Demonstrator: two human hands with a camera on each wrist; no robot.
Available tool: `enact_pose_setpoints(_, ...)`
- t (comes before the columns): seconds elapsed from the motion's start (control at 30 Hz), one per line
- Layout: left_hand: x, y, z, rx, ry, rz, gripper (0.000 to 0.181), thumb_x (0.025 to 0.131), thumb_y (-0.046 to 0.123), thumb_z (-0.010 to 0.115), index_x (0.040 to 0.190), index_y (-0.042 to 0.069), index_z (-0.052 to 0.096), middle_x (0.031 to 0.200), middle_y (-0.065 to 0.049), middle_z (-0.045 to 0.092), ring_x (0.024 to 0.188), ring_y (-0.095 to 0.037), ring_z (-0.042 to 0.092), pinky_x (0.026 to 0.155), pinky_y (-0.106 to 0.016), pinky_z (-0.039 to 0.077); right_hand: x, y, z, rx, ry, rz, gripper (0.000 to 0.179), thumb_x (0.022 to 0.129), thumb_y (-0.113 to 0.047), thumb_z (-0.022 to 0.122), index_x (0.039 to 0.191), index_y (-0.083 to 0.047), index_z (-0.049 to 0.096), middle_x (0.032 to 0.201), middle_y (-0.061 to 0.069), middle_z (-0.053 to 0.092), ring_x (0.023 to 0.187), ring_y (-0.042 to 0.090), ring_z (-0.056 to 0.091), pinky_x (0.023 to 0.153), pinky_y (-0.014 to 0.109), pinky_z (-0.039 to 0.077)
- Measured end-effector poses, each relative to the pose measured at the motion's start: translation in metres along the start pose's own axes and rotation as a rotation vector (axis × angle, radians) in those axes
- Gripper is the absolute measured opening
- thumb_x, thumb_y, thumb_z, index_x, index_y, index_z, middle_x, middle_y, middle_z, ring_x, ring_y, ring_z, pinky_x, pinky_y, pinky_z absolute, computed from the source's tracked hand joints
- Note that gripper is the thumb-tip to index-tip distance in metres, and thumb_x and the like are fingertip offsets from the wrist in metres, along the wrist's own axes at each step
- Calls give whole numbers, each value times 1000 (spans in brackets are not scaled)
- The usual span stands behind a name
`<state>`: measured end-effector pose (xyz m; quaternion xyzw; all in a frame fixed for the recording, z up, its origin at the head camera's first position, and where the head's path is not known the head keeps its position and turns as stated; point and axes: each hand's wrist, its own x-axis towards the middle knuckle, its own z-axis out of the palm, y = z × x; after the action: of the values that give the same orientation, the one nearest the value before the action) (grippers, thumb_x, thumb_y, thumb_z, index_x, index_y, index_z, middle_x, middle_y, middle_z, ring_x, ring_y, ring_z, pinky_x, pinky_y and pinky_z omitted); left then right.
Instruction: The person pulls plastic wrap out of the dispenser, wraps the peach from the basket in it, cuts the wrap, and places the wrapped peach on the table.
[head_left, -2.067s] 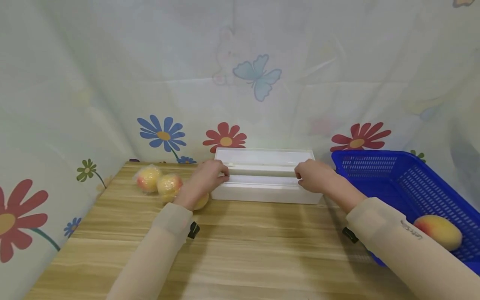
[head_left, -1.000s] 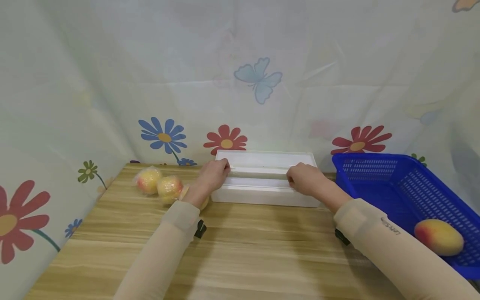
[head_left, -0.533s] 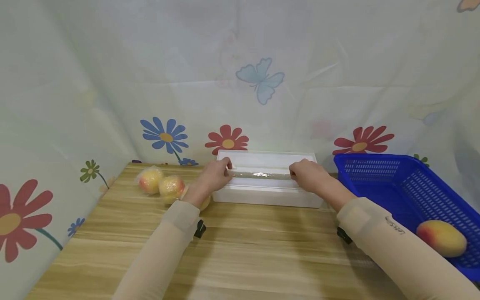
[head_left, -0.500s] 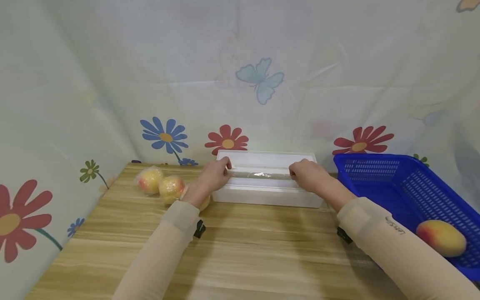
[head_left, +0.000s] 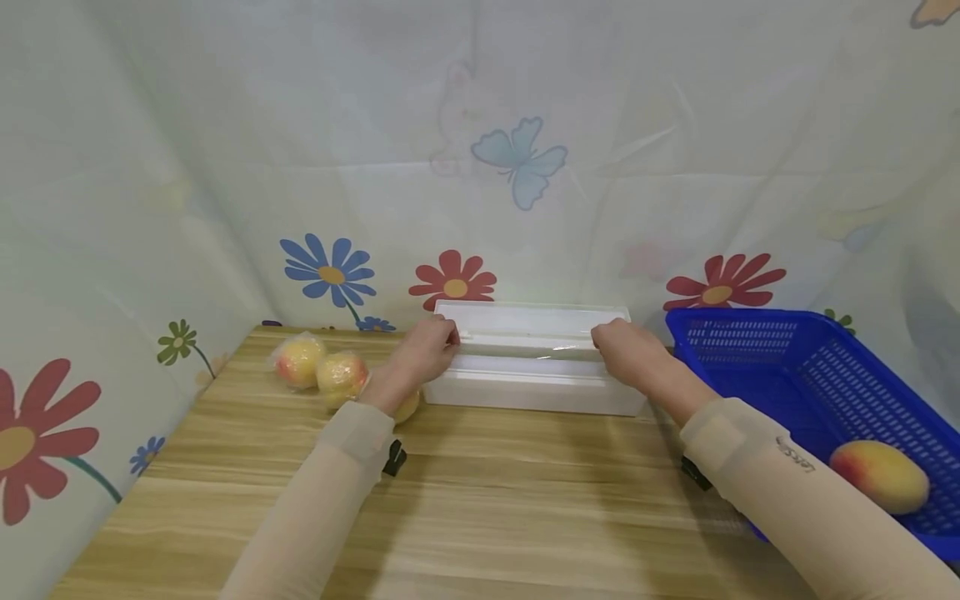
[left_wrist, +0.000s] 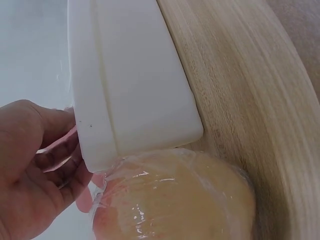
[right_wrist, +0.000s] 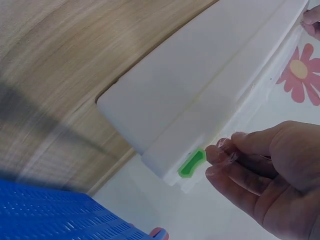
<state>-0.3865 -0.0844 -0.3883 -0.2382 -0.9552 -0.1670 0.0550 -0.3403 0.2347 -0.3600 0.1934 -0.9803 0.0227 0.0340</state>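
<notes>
A long white cling film dispenser (head_left: 532, 396) stands on the table by the back curtain, its lid raised. My left hand (head_left: 423, 348) is at its left end, thumb and fingers pinching the film's edge; the fingertips are partly hidden behind the box in the left wrist view. At the other end, my right hand (head_left: 633, 358) pinches clear cling film (right_wrist: 231, 151) between thumb and fingers. Beside those fingers, a green slider (right_wrist: 192, 163) sits on the dispenser's rim. Glints mark the film (head_left: 555, 350) stretched between both hands. A film-wrapped fruit (left_wrist: 175, 200) lies against the left end.
Two more wrapped yellow-red fruits (head_left: 300, 360) lie left of my left hand on the wooden table (head_left: 495, 500). To the right, a blue plastic basket (head_left: 738, 312) holds an unwrapped mango (head_left: 879, 477). A flowered curtain (head_left: 600, 233) hangs close behind.
My right hand moved inward along the dispenser, then back out toward its right end. My left hand shifted only slightly. The bright glint on the film has shrunk; the box stays in place.
</notes>
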Motion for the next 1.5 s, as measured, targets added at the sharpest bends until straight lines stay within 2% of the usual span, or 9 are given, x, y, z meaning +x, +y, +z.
enact_pose_setpoints(0.27, 2, -1, -2, -31, 5, 6, 4, 101, 5, 64, 98, 3, 65, 89, -7, 63, 84, -23, 56, 80, -33, 50, -2, 3, 1, -20, 20, -15, 15, 93, 9, 60, 85, -2, 67, 77, 10, 64, 63, 24, 53, 59, 38, 50)
enact_pose_setpoints(0.47, 0, -3, -5, -65, 15, 5, 4, 101, 7, 65, 103, 3, 65, 91, -7, 64, 85, -24, 57, 82, -33, 52, -4, 5, -3, 14, 74, -37, 14, 94, 7, 62, 86, -2, 69, 77, 8, 65, 67, 23, 55, 65, 40, 52)
enact_pose_setpoints(0.63, -1, -3, -8, -77, 37, 1, 5, 100, 8, 67, 104, 5, 64, 92, -6, 64, 86, -24, 57, 83, -34, 52, -7, 4, -13, 41, 80, -39, 12, 95, 5, 63, 91, -1, 72, 84, 10, 70, 71, 22, 58, 70, 42, 55)
enact_pose_setpoints(0.77, 0, -1, -11, -68, 75, 21, 6, 101, 8, 66, 104, 5, 64, 93, -7, 63, 89, -25, 58, 85, -34, 52, -10, 3, -21, 48, 80, -30, 13, 96, 6, 61, 93, 0, 73, 84, 9, 68, 73, 23, 57, 73, 43, 55)
enact_pose_setpoints(1.0, -2, 4, -19, -58, 159, 61, 6, 99, 4, 67, 103, 3, 63, 95, -9, 63, 91, -26, 58, 86, -36, 53, -15, 4, -30, 86, 118, -39, 14, 99, 5, 59, 103, 4, 73, 97, 15, 72, 87, 28, 65, 84, 49, 56)
enact_pose_setpoints(1.3, -4, 10, -31, -62, 163, 58, 5, 101, 4, 65, 104, 2, 62, 92, -8, 63, 88, -26, 59, 83, -35, 53, -19, 5, -43, 99, 156, -47, 14, 99, 5, 60, 107, 5, 72, 101, 19, 72, 94, 34, 68, 89, 52, 55)
enact_pose_setpoints(1.5, -3, 14, -44, -31, 203, 84, 6, 100, 4, 66, 103, 0, 65, 94, -12, 67, 89, -27, 62, 84, -36, 54, -21, 4, -55, 79, 184, -88, 14, 98, 6, 61, 106, 7, 72, 100, 22, 72, 96, 39, 69, 89, 54, 54)
